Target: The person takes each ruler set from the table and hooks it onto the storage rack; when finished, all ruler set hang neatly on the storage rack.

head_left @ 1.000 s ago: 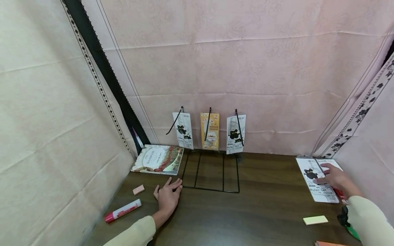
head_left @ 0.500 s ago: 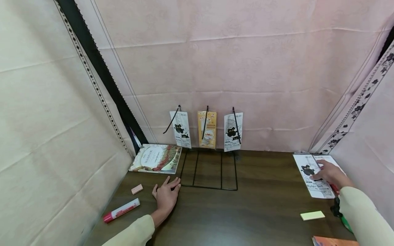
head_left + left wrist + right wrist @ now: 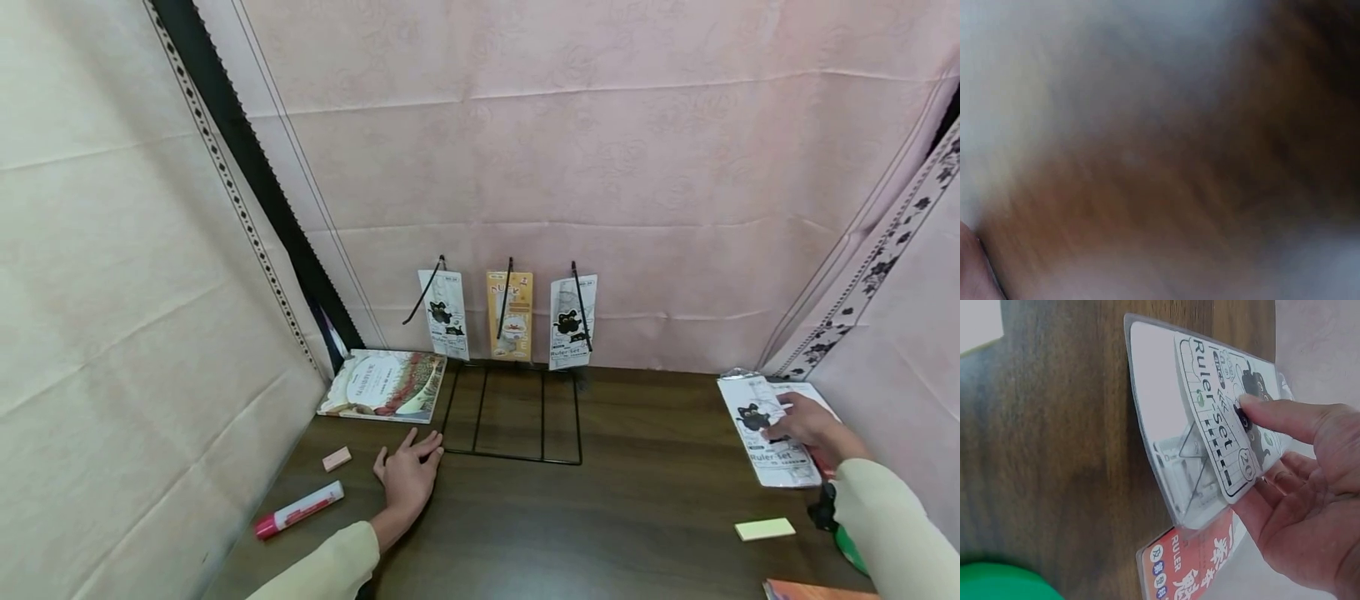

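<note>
My right hand pinches a white ruler set pack, thumb on its printed cat card and fingers beneath. In the right wrist view the clear sleeve tilts up off the wood, with transparent rulers showing inside. A red ruler pack lies under it, partly hidden. My left hand rests at the front left corner of a black wire rack, fingers spread and touching the frame. On the rack's hooks hang two white ruler sets and a yellow pack. The left wrist view is blurred.
Left of the rack lie a picture booklet, a pink eraser and a red-capped glue stick. Toward the right are a pale yellow sticky-note pad, a green object and an orange-covered book. Cloth walls enclose the table.
The right thumb and fingers have closed on the ruler set, and its top edge has lifted slightly. My left hand stays at the rack's corner. The head view has shifted a little.
</note>
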Action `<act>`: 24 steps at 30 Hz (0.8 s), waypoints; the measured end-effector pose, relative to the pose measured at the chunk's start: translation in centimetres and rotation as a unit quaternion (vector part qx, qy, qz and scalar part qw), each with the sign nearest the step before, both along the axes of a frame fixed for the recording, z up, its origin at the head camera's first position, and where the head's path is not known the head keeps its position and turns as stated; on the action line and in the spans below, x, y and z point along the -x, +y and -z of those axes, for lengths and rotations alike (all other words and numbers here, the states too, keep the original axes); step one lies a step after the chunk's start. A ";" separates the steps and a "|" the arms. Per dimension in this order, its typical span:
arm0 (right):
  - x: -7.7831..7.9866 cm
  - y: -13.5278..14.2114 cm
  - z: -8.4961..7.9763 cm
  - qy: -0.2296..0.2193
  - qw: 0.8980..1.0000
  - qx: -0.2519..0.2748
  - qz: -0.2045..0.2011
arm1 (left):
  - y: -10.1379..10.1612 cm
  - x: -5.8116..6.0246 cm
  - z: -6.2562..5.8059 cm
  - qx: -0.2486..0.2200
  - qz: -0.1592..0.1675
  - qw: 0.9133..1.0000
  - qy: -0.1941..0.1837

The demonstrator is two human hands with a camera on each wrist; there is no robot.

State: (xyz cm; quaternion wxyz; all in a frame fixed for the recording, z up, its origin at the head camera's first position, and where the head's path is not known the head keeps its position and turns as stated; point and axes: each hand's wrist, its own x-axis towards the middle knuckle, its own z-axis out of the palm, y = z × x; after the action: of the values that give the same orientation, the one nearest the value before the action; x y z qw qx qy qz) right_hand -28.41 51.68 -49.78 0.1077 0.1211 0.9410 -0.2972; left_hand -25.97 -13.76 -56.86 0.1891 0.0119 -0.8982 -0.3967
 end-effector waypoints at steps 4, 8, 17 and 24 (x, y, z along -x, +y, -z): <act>-0.3 0.0 -0.3 0.036 0.998 -0.029 -0.038 | -0.1 0.0 0.0 0.000 0.000 1.000 -0.001; -0.9 -0.4 -1.0 0.049 0.998 -0.030 -0.039 | 0.0 0.0 -0.1 0.001 0.001 1.000 -0.002; -1.3 -1.0 -1.7 0.067 0.995 0.025 -0.066 | -0.1 -0.2 -0.1 0.009 -0.010 1.000 -0.014; -2.2 -1.3 -3.0 0.083 0.993 0.019 -0.078 | 0.1 -0.1 -0.2 0.007 -0.007 1.000 -0.009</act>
State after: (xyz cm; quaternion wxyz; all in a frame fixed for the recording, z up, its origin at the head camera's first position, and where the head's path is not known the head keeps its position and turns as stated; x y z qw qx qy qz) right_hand -26.21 50.36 -46.74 0.0548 0.0202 0.9472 -0.3152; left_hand -25.90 -13.69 -56.62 0.1834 0.0202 -0.9026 -0.3888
